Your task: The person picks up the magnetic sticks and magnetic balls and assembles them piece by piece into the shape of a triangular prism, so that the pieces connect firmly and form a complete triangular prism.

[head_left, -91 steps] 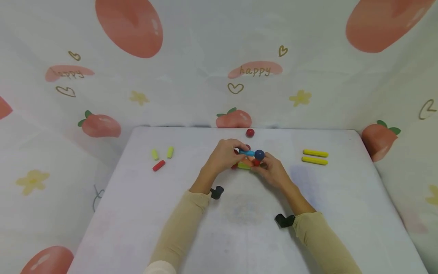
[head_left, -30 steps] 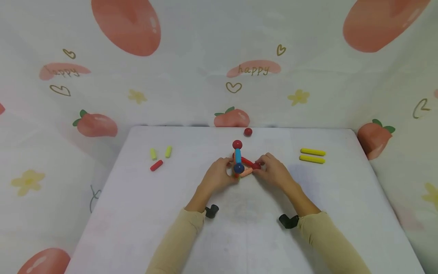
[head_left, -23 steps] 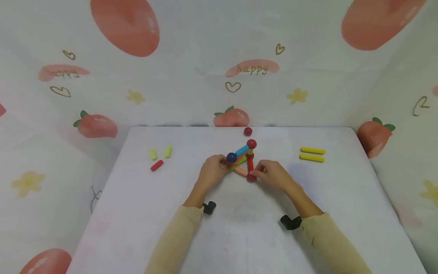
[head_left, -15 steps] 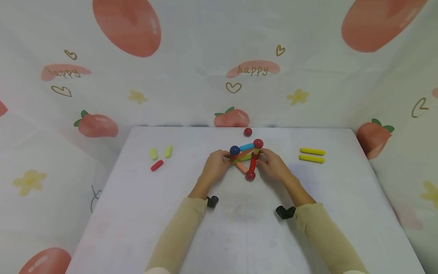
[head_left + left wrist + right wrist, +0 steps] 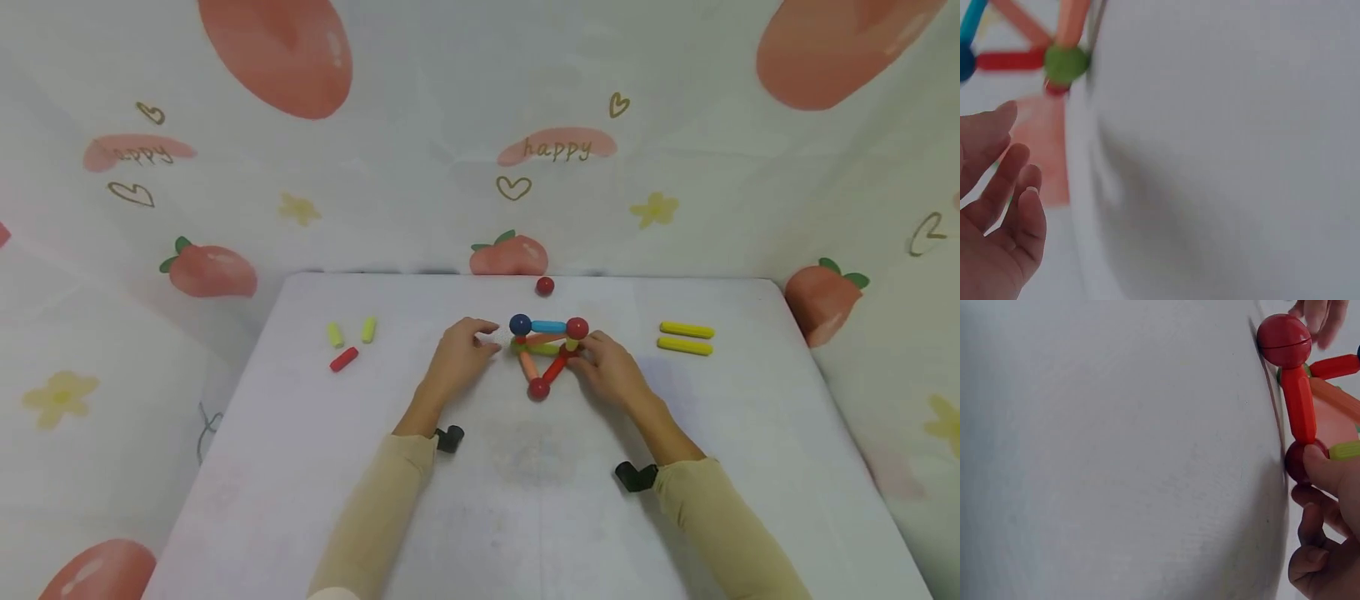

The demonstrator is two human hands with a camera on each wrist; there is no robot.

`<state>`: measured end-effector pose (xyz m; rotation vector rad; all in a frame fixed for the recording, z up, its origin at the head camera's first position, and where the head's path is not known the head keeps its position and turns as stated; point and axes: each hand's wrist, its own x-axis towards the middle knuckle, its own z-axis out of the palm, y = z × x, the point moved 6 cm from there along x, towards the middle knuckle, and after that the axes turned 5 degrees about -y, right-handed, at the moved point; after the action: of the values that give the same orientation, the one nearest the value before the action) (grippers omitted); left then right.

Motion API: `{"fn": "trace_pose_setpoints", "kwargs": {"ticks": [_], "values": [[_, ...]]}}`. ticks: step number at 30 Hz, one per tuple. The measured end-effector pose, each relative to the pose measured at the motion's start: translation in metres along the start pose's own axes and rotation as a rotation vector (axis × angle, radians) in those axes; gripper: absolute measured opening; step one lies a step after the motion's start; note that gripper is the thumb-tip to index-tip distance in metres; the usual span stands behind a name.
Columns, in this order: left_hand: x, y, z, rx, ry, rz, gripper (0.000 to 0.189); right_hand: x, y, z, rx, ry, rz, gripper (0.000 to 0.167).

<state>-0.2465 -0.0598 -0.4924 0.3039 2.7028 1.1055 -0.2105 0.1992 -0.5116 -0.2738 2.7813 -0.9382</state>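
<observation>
Apparently I'm steadying the ball-and-stick frame (image 5: 546,339), far-middle on the counter (image 5: 540,508): right hand (image 5: 611,367) pinching its lower right ball (image 5: 1295,464), left hand (image 5: 459,354) free, just left; next likely needs a gentle let-go.

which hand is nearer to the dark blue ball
Left. The left hand is just left of the dark blue ball, not touching it; the right hand is farther off to the right, pinching a lower red ball.
</observation>
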Motion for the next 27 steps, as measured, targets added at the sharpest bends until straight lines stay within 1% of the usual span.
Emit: {"fn": "trace_pose_setpoints", "kwargs": {"ticks": [2, 4, 6, 8, 10, 12, 15, 17, 18, 22, 27], "values": [[-0.01, -0.013, -0.023, -0.012, 0.048, -0.012, 0.035, -0.001, 0.001, -0.001, -0.005, 0.0, 0.001, 0.032], [-0.023, -0.029, -0.05, -0.032, 0.11, -0.029, 0.036, -0.001, 0.002, -0.002, -0.004, -0.001, 0.005, 0.033], [-0.036, -0.049, -0.078, -0.051, 0.176, -0.049, 0.038, -0.001, 0.003, -0.003, -0.005, 0.002, 0.007, 0.033], [-0.049, -0.071, -0.103, -0.064, 0.245, -0.087, 0.039, -0.001, 0.003, -0.003, -0.01, 0.007, 0.002, 0.033], [-0.061, -0.093, -0.122, -0.067, 0.302, -0.131, 0.041, -0.001, 0.002, -0.004, -0.011, 0.013, -0.006, 0.033], [-0.07, -0.116, -0.135, -0.049, 0.327, -0.196, 0.042, -0.002, 0.003, -0.004, -0.017, 0.015, -0.009, 0.034], [-0.081, -0.143, -0.144, -0.036, 0.315, -0.298, 0.045, -0.003, 0.004, -0.005, -0.023, 0.013, -0.014, 0.036], [-0.086, -0.155, -0.145, -0.035, 0.28, -0.355, 0.047, -0.003, 0.005, -0.005, -0.027, 0.009, -0.01, 0.037], [-0.087, -0.16, -0.145, -0.037, 0.264, -0.374, 0.048, -0.003, 0.006, -0.005, -0.025, 0.007, -0.01, 0.037], [-0.088, -0.171, -0.143, -0.026, 0.219, -0.397, 0.048, -0.003, 0.005, -0.004, -0.019, 0.005, -0.018, 0.039], [-0.089, -0.176, -0.142, 0.013, 0.184, -0.412, 0.046, 0.0, 0.001, -0.001, -0.02, 0.019, -0.05, 0.037]]}}
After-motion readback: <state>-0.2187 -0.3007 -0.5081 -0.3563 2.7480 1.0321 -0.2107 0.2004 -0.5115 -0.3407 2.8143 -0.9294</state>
